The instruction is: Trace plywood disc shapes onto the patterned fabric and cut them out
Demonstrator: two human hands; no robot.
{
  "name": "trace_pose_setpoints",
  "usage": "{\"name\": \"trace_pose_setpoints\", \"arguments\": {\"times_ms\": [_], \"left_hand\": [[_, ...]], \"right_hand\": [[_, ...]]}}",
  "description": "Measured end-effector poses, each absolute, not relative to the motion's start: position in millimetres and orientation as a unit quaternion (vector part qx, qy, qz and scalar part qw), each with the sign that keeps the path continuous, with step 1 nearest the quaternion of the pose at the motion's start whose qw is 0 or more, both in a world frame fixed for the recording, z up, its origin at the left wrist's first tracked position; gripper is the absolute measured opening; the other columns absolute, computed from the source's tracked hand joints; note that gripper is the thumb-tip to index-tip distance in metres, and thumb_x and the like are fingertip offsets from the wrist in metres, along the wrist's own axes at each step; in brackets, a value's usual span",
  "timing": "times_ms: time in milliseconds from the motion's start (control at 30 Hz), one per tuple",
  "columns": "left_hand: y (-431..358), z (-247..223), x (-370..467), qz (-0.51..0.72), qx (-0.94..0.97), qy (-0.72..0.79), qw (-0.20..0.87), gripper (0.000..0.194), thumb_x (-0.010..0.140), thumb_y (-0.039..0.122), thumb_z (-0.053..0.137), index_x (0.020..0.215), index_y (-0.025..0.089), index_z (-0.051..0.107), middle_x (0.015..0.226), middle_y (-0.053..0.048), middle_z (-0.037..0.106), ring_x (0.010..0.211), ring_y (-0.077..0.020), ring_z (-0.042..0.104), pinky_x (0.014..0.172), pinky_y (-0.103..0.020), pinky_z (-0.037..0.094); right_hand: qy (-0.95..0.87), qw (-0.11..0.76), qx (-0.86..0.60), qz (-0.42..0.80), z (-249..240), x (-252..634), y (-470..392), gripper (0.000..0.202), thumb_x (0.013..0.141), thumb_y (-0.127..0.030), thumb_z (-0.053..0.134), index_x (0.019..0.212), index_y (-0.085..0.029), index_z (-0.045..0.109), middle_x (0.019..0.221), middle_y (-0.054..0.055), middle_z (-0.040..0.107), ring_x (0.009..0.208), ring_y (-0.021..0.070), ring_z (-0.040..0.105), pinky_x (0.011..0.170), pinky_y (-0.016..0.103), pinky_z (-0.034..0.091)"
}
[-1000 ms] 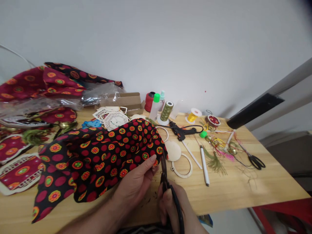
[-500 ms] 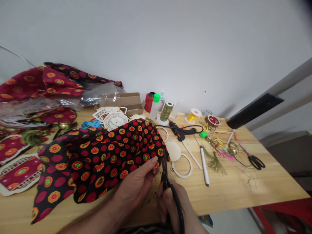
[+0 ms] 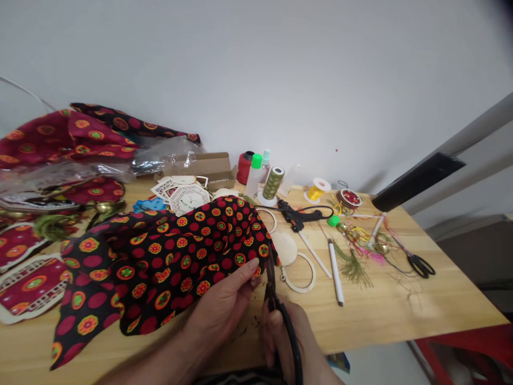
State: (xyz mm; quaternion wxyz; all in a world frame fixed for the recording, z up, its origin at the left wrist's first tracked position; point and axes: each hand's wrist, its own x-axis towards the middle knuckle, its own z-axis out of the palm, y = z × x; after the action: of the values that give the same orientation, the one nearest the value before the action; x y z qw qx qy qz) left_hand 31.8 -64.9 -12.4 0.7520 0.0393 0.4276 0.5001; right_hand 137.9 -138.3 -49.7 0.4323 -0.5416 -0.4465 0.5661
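Note:
A black fabric [image 3: 176,256] printed with red dots and orange flowers lies bunched across the table's left and middle. My left hand [image 3: 228,299] pinches its right edge, thumb on top and fingers underneath. My right hand [image 3: 290,331] is closed round the handles of black scissors [image 3: 271,286]. The blades point away from me, at the fabric's right edge just beside my left fingertips. Whether fabric lies between the blades is hard to make out. Just right of the blades lie a pale round disc [image 3: 285,249] and a wooden ring [image 3: 306,287].
A glue gun [image 3: 298,215], a white marker [image 3: 336,275], an olive thread spool [image 3: 273,183] and a green-capped bottle [image 3: 254,176] stand or lie beyond my hands. Farther right are tangled threads and a second pair of scissors [image 3: 420,266]. At left are decorated panels [image 3: 34,283] and plastic-wrapped fabric [image 3: 96,133].
Almost nothing differs. Both hands, the fabric and the scissors keep their places, with only a very slight shift of the whole view.

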Motion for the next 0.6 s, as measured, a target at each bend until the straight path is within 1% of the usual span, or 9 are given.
{"name": "trace_pose_setpoints", "arguments": {"times_ms": [233,433,600], "left_hand": [[-65.7,-9.7,31.8,0.504,0.032,0.435,0.745,0.02,0.07,-0.005,0.064,0.066,0.014,0.069,0.063,0.001,0.067,0.054,-0.0097,0.061,0.053,-0.019,0.055],[-65.2,-7.3,32.7,0.501,0.028,0.439,0.745,0.023,0.071,-0.006,0.062,0.065,0.015,0.069,0.065,0.0,0.068,0.057,-0.0103,0.063,0.052,-0.017,0.054],[-63.5,-8.5,32.4,0.496,0.038,0.437,0.749,0.022,0.073,-0.006,0.061,0.065,0.013,0.07,0.065,-0.001,0.068,0.058,-0.0102,0.063,0.056,-0.019,0.056]], "right_hand": [[-0.426,0.43,-0.55,0.575,-54.0,137.8,-138.3,0.066,0.069,-0.086,0.04,0.069,-0.021,0.042,0.042,-0.01,0.032,0.031,0.005,0.03,0.029,0.016,0.025],[-0.42,0.417,-0.564,0.576,-46.9,137.2,-139.2,0.066,0.069,-0.086,0.04,0.07,-0.021,0.042,0.044,-0.01,0.031,0.033,0.0052,0.029,0.031,0.017,0.025],[-0.419,0.414,-0.571,0.572,-46.9,137.0,-139.4,0.067,0.066,-0.089,0.04,0.068,-0.021,0.041,0.046,-0.009,0.031,0.033,0.0054,0.03,0.031,0.018,0.025]]}}
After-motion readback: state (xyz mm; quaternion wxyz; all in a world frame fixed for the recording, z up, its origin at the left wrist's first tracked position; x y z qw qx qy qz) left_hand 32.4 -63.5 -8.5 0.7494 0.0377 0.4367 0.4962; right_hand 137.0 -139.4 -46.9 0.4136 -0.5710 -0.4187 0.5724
